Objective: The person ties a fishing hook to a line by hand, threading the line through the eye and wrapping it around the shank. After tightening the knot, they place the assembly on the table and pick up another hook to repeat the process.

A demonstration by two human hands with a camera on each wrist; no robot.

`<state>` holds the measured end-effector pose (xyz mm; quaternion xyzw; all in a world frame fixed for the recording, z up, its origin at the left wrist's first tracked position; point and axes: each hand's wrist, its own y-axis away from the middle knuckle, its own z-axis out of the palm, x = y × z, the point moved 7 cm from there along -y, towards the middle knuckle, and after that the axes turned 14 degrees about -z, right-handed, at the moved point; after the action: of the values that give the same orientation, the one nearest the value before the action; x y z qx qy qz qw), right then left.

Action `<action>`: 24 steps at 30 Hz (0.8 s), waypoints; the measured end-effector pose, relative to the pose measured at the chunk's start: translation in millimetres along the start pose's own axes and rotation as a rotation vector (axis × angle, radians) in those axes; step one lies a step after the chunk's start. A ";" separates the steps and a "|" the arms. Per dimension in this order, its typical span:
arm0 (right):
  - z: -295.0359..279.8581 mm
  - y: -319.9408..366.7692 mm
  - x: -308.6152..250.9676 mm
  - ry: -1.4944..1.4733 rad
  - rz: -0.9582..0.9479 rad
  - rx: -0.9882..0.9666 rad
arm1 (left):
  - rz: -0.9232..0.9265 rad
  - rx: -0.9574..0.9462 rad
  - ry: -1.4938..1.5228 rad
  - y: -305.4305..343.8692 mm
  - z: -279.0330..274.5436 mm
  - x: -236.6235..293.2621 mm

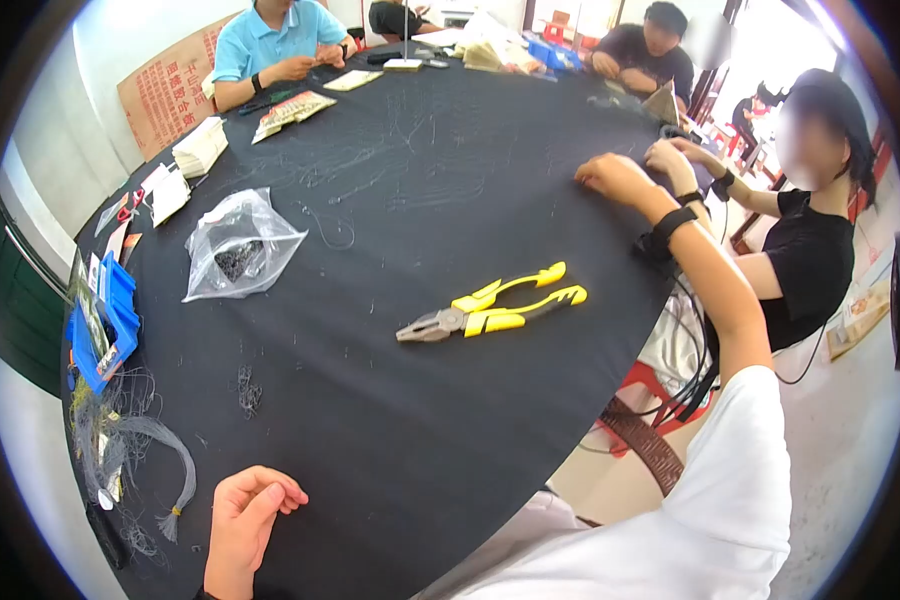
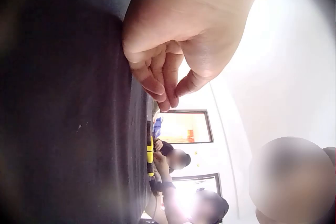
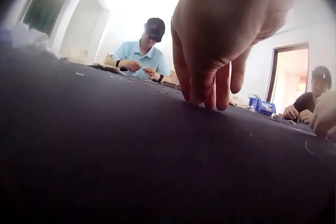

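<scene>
At the near left of the table, my left hand (image 1: 255,510) is held with its fingers loosely curled. In the left wrist view its thumb (image 2: 194,82) comes close to the fingertips, and nothing shows between them. My right arm reaches far out to the right side, where the right hand (image 1: 618,180) points its fingers down. Seen from the right wrist, those fingertips (image 3: 210,103) are right at the black tablecloth (image 3: 131,155). I cannot tell whether they pinch something small. Yellow-handled pliers (image 1: 495,323) lie between both hands, apart from each.
A clear plastic bag (image 1: 210,245) with small dark pieces lies left of the pliers. Beyond my left hand are a bundle of thin clear line (image 1: 178,455), a dark tangle (image 1: 248,392) and a blue tray (image 1: 122,310). Another person's hand (image 1: 675,165) is beside my right hand.
</scene>
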<state>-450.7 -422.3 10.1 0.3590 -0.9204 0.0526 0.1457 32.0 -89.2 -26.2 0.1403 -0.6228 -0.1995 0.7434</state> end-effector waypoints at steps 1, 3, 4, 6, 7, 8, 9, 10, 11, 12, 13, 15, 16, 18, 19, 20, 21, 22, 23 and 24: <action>-4.2 -1.9 -3.8 0.022 0.006 -0.051 | 0.005 -0.009 0.001 0.5 -1.5 -1.4; -1.2 -3.9 -3.8 0.123 -0.118 0.007 | 0.012 -0.020 0.006 -2.3 -0.8 -0.2; -4.3 -4.0 -8.5 0.140 -0.142 -0.012 | 0.008 -0.019 0.003 -2.1 -0.7 0.3; -10.2 -4.4 -15.0 0.157 -0.162 -0.036 | 0.000 -0.024 0.005 -1.5 0.0 0.1; -12.3 -6.0 -17.7 0.161 -0.159 -0.038 | 0.009 -0.029 0.005 -1.5 0.4 1.3; -13.4 -7.4 -20.7 0.160 -0.155 -0.038 | 0.016 -0.032 0.002 -1.5 1.0 2.0; -12.8 -7.4 -23.1 0.133 -0.144 -0.050 | 0.019 -0.034 -0.001 -0.6 0.9 1.3; -13.9 -9.3 -24.6 0.109 -0.136 -0.060 | 0.020 -0.037 -0.005 0.0 0.1 -0.2; -17.7 -13.6 -24.5 0.090 -0.129 -0.066 | 0.026 -0.038 -0.008 -0.4 -0.6 -0.5; -28.6 -19.6 -30.1 0.106 -0.158 0.003 | 0.032 -0.040 -0.013 -0.8 -1.0 0.0; -42.7 -26.3 -40.6 0.118 -0.185 0.072 | 0.039 -0.045 -0.011 -0.9 -0.1 1.3; -73.4 -44.1 -72.5 0.116 -0.260 0.165 | 0.043 -0.049 -0.008 0.4 2.9 3.5; -96.9 -55.5 -99.4 0.103 -0.307 0.191 | 0.045 -0.042 -0.007 1.2 3.2 4.6; -156.9 -67.6 -170.7 -0.035 -0.527 0.348 | 0.045 -0.022 -0.002 2.1 3.7 5.2; -182.7 -72.0 -207.1 -0.066 -0.629 0.409 | 0.070 0.002 0.009 2.3 1.5 6.7; -204.6 -74.8 -244.3 -0.094 -0.728 0.447 | 0.092 0.025 0.016 2.2 -2.5 9.0; -226.5 -73.1 -283.3 -0.134 -0.869 0.507 | 0.115 0.048 0.021 1.6 -5.5 12.1; -242.8 -73.1 -317.3 -0.162 -1.002 0.583 | 0.185 0.131 -0.009 2.7 -10.3 19.5; -269.3 -61.9 -347.4 -0.236 -1.135 0.669 | 0.237 0.217 0.012 4.8 -19.2 23.9; -292.6 -59.7 -366.8 -0.333 -1.210 0.797 | 0.274 0.283 0.081 5.1 -30.1 24.9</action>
<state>-86.2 -170.6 176.0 0.8321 -0.4828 0.2379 -0.1336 65.8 -97.6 -7.7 0.1652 -0.6273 -0.0011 0.7610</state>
